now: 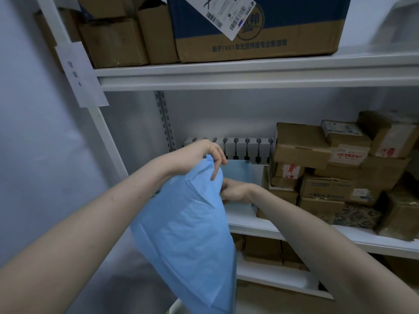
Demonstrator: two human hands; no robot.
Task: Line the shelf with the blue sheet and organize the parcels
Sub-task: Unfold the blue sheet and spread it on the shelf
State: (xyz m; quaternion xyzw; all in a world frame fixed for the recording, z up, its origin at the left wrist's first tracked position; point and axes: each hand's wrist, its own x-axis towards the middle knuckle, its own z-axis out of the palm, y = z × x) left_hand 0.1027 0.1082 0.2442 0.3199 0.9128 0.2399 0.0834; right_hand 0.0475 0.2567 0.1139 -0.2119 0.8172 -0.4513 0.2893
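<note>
Single head-worn view, close to a white shelf [249,225], facing forward and slightly down, wide-angle

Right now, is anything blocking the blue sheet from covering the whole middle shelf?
Yes. Stacked cardboard parcels occupy the middle shelf's right part. The blue sheet, pinched by the left hand, can line only the bare left part.

White shelf [260,225] carrying parcels.
Brown cardboard parcels [335,168] are sitting stacked at its right; part of a blue sheet [238,175] is lying on its left.
</note>
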